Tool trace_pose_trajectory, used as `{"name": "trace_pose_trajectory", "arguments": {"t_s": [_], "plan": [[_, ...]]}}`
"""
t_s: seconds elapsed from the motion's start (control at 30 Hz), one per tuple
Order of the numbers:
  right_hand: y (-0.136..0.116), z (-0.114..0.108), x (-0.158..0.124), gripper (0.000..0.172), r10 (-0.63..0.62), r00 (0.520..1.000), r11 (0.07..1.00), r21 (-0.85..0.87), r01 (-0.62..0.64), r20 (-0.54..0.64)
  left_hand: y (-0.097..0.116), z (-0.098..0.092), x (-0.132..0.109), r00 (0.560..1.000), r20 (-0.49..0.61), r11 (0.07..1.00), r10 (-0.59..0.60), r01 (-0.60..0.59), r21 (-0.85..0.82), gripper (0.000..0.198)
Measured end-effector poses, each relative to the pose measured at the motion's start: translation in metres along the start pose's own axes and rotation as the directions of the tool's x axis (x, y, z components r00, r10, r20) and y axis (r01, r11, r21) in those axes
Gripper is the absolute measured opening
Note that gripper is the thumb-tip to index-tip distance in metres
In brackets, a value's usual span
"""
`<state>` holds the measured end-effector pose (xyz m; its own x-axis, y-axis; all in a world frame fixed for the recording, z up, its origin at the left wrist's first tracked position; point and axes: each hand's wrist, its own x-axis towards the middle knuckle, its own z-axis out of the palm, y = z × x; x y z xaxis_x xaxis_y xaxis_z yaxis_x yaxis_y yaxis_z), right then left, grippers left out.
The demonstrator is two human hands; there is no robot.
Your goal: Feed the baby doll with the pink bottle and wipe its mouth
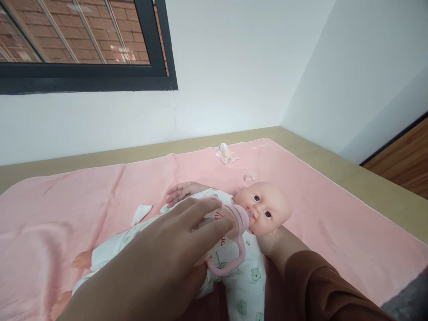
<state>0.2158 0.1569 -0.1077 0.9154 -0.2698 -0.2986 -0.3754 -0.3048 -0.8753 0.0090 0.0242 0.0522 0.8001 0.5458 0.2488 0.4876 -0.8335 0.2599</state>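
A baby doll (267, 200) in a white, green-printed outfit lies on its back, its head toward the right. My left hand (187, 232) is closed around a clear baby bottle with a pink collar and a pink handle (230, 267). The bottle tilts toward the doll, and its teat touches the doll's mouth. Under the doll's neck passes my right arm, in a brown sleeve. On the doll's far side my right hand (182, 192) shows, its fingers curled over the doll's sleeve; the palm is hidden.
A pink blanket (321, 214) covers most of the tan surface (310, 165). Near its far edge lies a small clear plastic packet (226, 154). A white scrap (141, 214) is beside the doll's legs. White walls and a dark-framed window (160, 82) stand behind.
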Motion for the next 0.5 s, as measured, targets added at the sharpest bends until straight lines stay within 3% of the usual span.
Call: {"name": "trace_pose_trajectory", "arguments": {"t_s": [0.07, 0.17, 0.27, 0.37, 0.5], "plan": [[-0.02, -0.02, -0.01, 0.104, 0.107, 0.992, 0.994, -0.041, -0.105, 0.062, 0.0, -0.001, 0.0, 1.0, -0.013, 1.0, 0.014, -0.014, 0.003, 0.085], [-0.039, -0.045, -0.021, 0.096, 0.126, 0.981, 0.988, -0.103, -0.112, 0.15, 0.001, -0.001, -0.002, 1.0, -0.007, 1.0, 0.012, -0.011, 0.014, 0.08], [-0.044, -0.062, -0.024, 0.1, 0.143, 0.958, 0.976, -0.195, -0.095, 0.248, 0.001, -0.001, -0.003, 0.999, -0.013, 1.0, 0.03, -0.029, 0.011, 0.075], [-0.042, -0.071, -0.022, 0.108, 0.137, 0.935, 0.96, -0.277, -0.044, 0.326, 0.0, 0.0, -0.002, 1.0, 0.016, 1.0, 0.004, -0.005, 0.029, 0.077], [-0.033, -0.068, -0.014, 0.107, 0.068, 0.936, 0.929, -0.365, 0.067, 0.346, -0.002, 0.002, -0.004, 0.999, 0.049, 0.999, -0.007, 0.005, 0.044, 0.077]]}}
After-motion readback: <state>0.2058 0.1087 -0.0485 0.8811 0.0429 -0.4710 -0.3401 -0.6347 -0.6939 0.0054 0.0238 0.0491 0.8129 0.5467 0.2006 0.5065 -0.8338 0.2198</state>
